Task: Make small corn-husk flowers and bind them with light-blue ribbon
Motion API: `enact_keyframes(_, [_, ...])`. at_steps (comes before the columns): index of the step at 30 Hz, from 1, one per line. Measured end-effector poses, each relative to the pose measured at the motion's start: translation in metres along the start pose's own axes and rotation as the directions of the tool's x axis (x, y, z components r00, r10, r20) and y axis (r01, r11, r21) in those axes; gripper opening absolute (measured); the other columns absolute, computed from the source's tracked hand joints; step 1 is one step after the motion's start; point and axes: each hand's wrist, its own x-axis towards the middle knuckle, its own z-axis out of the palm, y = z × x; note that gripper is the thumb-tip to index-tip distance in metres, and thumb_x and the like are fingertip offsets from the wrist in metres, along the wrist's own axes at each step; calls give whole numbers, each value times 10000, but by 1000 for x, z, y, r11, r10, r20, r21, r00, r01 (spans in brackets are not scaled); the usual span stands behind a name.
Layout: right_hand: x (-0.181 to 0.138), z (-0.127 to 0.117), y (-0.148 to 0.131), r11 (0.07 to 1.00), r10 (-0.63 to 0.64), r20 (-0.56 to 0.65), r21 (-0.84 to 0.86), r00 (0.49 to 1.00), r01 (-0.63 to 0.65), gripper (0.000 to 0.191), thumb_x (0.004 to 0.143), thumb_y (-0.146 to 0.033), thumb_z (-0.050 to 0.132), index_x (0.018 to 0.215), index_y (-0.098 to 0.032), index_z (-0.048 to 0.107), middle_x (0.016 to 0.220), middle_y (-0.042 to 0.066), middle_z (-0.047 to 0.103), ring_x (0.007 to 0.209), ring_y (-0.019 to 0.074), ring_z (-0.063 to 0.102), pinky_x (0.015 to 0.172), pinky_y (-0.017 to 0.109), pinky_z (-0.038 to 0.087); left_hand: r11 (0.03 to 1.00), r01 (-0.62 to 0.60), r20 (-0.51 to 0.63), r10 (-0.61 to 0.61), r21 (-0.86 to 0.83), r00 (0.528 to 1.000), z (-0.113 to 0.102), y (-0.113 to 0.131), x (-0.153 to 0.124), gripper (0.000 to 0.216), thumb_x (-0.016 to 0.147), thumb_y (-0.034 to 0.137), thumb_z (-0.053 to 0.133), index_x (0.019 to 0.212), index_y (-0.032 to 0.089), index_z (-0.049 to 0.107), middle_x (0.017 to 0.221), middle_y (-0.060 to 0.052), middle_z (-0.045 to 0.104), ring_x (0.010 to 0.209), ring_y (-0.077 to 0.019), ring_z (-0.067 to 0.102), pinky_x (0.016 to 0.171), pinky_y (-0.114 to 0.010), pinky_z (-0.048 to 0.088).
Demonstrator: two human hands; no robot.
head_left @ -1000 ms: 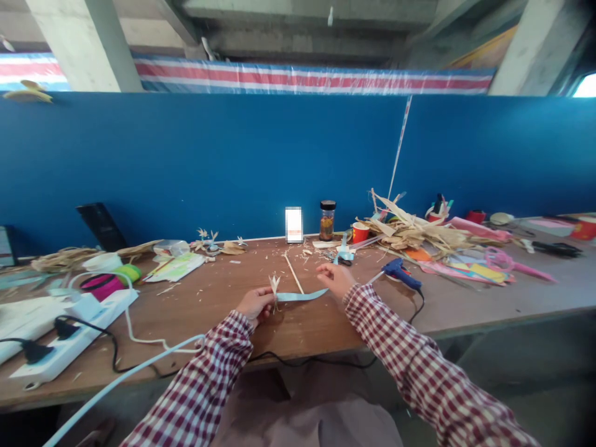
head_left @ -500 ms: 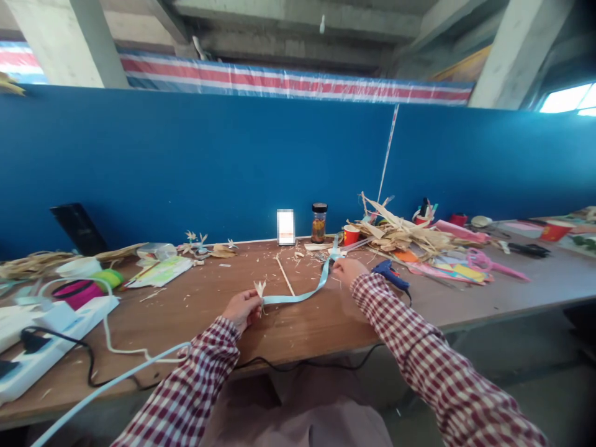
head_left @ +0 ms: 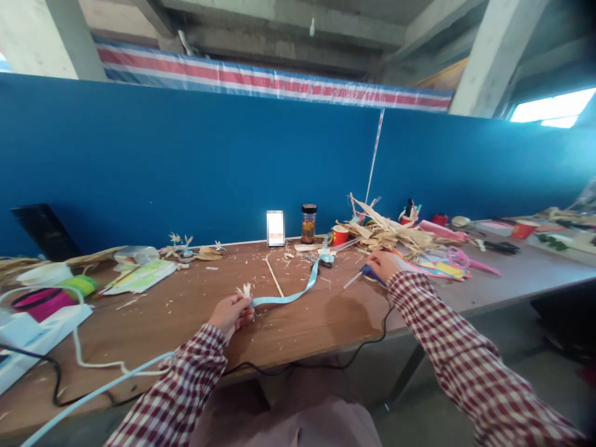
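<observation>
As the left hand [head_left: 231,311] is pinching flower [head_left: 245,290] and ribbon [head_left: 298,295], lower center (attachment apparently unfinished), the right hand [head_left: 382,264] is covering a glue gun [head_left: 371,273], grip unclear.

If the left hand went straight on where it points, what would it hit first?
Past the flower and ribbon it holds, the left hand would probably meet the stick, though depth is unclear.
</observation>
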Motion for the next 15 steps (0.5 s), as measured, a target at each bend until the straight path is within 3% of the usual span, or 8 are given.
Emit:
enact_keyframes(8, [-24, 8, 45, 1000, 20, -2, 1, 1000, -20, 106, 747, -242, 514, 750, -178, 598, 679, 20, 633, 624, 131, 552, 550, 222, 341, 999, 14, -27, -13, 36, 1000, 1, 2, -3, 146, 661, 171, 657, 688, 147, 516, 468, 30, 536, 402, -66, 520, 420, -147, 456])
enact_keyframes(15, [-25, 20, 77, 996, 85, -54, -24, 995, -86, 131, 778, -262, 487, 796, -162, 569, 709, 45, 630, 645, 142, 564, 565, 233, 359, 996, 19, -29, -17, 85, 999, 0, 2, -1, 61, 733, 155, 575, 711, 153, 518, 496, 18, 552, 409, -65, 524, 442, -150, 455])
